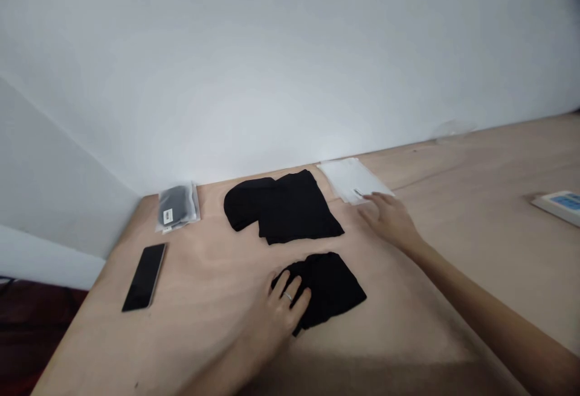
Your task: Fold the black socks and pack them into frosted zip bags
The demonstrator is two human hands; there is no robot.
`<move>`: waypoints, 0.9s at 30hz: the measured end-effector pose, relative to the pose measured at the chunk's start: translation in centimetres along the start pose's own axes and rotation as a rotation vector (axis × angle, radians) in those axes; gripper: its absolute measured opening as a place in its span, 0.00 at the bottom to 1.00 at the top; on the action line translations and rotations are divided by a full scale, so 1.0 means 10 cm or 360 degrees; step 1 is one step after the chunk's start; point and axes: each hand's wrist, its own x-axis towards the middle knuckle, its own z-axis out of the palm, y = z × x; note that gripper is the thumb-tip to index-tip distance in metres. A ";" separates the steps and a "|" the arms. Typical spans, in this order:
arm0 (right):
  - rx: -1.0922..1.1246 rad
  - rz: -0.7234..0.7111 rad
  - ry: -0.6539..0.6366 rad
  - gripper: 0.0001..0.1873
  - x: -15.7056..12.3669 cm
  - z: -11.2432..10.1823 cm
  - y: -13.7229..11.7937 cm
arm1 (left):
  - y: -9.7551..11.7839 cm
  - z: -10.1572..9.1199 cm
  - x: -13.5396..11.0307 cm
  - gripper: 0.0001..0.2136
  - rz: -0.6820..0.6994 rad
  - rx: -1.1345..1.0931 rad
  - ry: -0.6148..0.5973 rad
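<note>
My left hand (283,302) lies with its fingers spread over the left end of a folded black cloth piece (335,287). Its fingers rest on the fabric without gripping it. Farther back, a larger black cloth garment (294,206) is spread flat, with a rounded, hood-like part at its left. At the stack of clear plastic bags (351,178) near the wall, my right hand (392,221) reaches out with its fingers apart. The fingertips are at the front edge of the bags, beside a small dark label; whether they touch is hard to tell.
A packed dark item in a clear bag with a white label (179,207) sits at the back left. In front of it lies a black phone (145,277). A white and blue box (562,206) is at the right edge. The white wall (290,64) borders the wooden table (203,287).
</note>
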 end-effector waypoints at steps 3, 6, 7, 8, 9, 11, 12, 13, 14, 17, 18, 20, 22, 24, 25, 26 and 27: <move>-0.0153 0.0376 0.0065 0.21 0.42 0.02 0.26 | -0.09 -0.05 -0.07 0.30 0.0006 -0.0066 0.0004; -0.0282 0.0642 0.0054 0.20 0.65 0.04 0.39 | -0.20 -0.09 -0.21 0.30 0.0024 -0.0142 0.0024; -0.0323 0.0700 0.0045 0.20 0.70 0.05 0.40 | -0.24 -0.09 -0.26 0.31 0.0034 -0.0161 0.0019; -0.0360 0.0739 0.0035 0.20 0.73 0.07 0.41 | -0.27 -0.10 -0.31 0.31 0.0046 -0.0175 0.0012; -0.0393 0.0760 0.0026 0.20 0.76 0.08 0.41 | -0.29 -0.11 -0.36 0.31 0.0054 -0.0183 0.0005; -0.0448 0.0758 0.0018 0.21 0.79 0.11 0.41 | -0.32 -0.13 -0.43 0.32 0.0056 -0.0187 -0.0003; -0.0470 0.0743 0.0022 0.20 0.79 0.12 0.40 | -0.32 -0.15 -0.45 0.32 0.0046 -0.0189 -0.0007; -0.0488 0.0718 0.0031 0.20 0.79 0.13 0.39 | -0.32 -0.16 -0.46 0.33 0.0038 -0.0190 -0.0014; -0.0502 0.0689 0.0046 0.20 0.78 0.14 0.38 | -0.31 -0.17 -0.47 0.34 0.0030 -0.0193 -0.0025; -0.0522 0.0611 0.0097 0.20 0.75 0.18 0.35 | -0.28 -0.18 -0.47 0.35 0.0029 -0.0203 -0.0036; -0.0519 0.0600 0.0105 0.20 0.74 0.19 0.34 | -0.27 -0.18 -0.47 0.35 0.0030 -0.0206 -0.0029; -0.0502 0.0616 0.0114 0.21 0.74 0.21 0.33 | -0.27 -0.17 -0.46 0.35 0.0020 -0.0216 -0.0020; -0.0468 0.0657 0.0121 0.20 0.75 0.21 0.32 | -0.26 -0.17 -0.46 0.35 0.0014 -0.0220 -0.0028; -0.0413 0.0687 0.0134 0.20 0.75 0.20 0.31 | -0.26 -0.17 -0.45 0.36 0.0013 -0.0223 -0.0040; -0.0375 0.0691 0.0142 0.20 0.74 0.18 0.30 | -0.25 -0.17 -0.45 0.36 0.0014 -0.0228 -0.0044; -0.0330 0.0688 0.0151 0.20 0.73 0.17 0.29 | -0.25 -0.18 -0.45 0.36 0.0011 -0.0237 -0.0049; -0.0275 0.0682 0.0162 0.21 0.72 0.15 0.27 | -0.24 -0.18 -0.44 0.37 0.0006 -0.0257 -0.0054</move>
